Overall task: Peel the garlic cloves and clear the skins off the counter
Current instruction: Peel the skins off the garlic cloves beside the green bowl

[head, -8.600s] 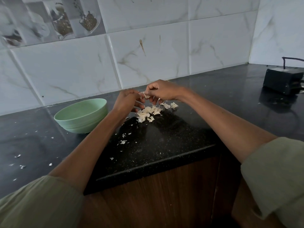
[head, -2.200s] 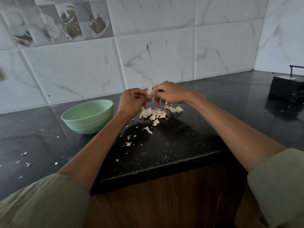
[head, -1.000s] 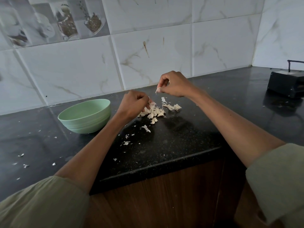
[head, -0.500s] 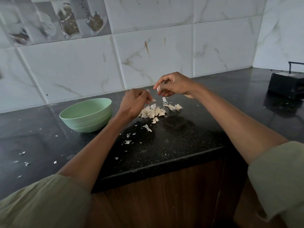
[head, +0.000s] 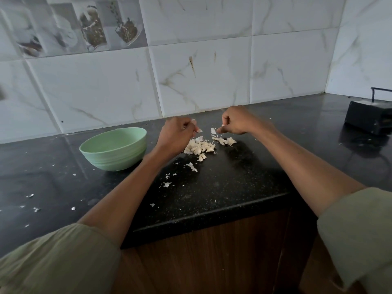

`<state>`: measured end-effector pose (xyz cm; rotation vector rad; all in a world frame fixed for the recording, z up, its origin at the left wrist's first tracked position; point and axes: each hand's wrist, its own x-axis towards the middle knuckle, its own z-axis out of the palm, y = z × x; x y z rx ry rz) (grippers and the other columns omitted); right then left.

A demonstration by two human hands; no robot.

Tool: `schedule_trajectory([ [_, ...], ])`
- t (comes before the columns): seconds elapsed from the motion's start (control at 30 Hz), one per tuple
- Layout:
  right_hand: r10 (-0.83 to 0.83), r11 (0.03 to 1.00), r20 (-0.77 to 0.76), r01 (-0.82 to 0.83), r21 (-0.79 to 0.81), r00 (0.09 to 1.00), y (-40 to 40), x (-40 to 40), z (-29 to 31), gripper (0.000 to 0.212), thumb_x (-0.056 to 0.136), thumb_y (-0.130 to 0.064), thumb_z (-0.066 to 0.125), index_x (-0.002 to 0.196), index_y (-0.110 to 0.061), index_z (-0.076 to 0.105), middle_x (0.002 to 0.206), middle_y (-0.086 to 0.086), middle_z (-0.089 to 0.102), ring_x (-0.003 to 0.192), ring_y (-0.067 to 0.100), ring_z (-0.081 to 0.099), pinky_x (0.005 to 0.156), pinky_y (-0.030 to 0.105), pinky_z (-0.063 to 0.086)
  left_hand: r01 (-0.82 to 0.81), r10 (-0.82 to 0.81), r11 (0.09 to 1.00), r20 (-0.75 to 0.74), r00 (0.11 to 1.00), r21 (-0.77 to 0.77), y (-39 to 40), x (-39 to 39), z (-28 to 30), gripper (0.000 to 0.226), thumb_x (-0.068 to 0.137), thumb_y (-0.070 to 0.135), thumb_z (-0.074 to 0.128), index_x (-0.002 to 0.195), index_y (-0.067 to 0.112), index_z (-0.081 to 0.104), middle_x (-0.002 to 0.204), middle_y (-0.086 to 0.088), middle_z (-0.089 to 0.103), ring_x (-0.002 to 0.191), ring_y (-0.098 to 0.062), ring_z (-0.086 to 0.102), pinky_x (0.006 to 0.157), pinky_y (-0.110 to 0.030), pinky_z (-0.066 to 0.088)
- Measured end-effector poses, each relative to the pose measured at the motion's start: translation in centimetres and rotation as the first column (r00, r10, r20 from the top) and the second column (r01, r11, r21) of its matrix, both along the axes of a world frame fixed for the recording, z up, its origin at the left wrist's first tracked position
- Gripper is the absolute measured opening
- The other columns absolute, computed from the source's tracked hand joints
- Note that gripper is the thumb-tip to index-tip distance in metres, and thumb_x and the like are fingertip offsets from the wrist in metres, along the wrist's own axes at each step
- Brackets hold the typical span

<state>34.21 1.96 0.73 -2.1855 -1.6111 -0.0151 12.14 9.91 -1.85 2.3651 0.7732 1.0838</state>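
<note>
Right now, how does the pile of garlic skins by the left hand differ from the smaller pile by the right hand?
The left pile of garlic skins is larger and heaped, lying beside the left hand. The right pile of skins is smaller and flatter, lying just below the right hand. Both are pale, papery bits on the black counter, outside the green bowl.

Dim, flat daylight, cool and grey; no hard shadows, only soft dark patches under the forearms on the table (head: pixel 222 187); its black polished top mirrors the bowl (head: pixel 113 148) and the wall tiles (head: pixel 95 90) faintly at left; wide-angle bending curves tile joints toward the edges; the left hand (head: pixel 175 137) is slightly motion-blurred; the sleeves at the bottom corners are soft.
</note>
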Motion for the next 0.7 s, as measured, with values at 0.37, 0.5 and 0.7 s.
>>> schedule_trajectory([
  [0.37, 0.067, 0.975, -0.349, 0.014, 0.222, 0.935, -0.7, -0.8, 1.8, 0.03, 0.093, -0.031, 0.078, 0.088, -0.002, 0.069, 0.077, 0.007, 0.067, 0.062, 0.01, 0.057, 0.063, 0.024, 0.047, 0.002, -0.002, 1.0, -0.01, 1.0, 0.013, -0.6, 0.0, 0.3, 0.036, 0.109, 0.034, 0.051, 0.087, 0.023, 0.078, 0.08, 0.007, 0.076, 0.065, -0.012, 0.068, 0.076, -0.041, 0.061],
  [0.5, 0.21, 0.877, -0.523, 0.078, 0.475, 0.826, -1.3, -1.4, 3.3, 0.028, 0.096, -0.034, 0.075, 0.081, -0.012, 0.066, 0.079, 0.009, 0.061, 0.064, 0.013, 0.05, 0.058, 0.02, 0.045, 0.007, -0.007, 1.0, -0.006, 1.0, 0.022, -0.6, -0.1, 0.3, 0.037, 0.109, 0.033, 0.05, 0.086, 0.022, 0.078, 0.079, 0.01, 0.075, 0.062, -0.002, 0.065, 0.074, -0.037, 0.059],
  [0.7, -0.106, 0.993, -0.338, 0.08, -0.089, 0.935, -0.4, -0.8, 1.2, 0.035, 0.097, -0.034, 0.074, 0.074, -0.011, 0.063, 0.07, 0.003, 0.056, 0.056, 0.012, 0.044, 0.051, 0.024, 0.035, 0.001, 0.0, 1.0, -0.013, 1.0, 0.019, -0.6, 0.0, 0.2, 0.038, 0.109, 0.035, 0.05, 0.087, 0.023, 0.079, 0.08, 0.009, 0.076, 0.067, -0.004, 0.068, 0.077, -0.037, 0.061],
])
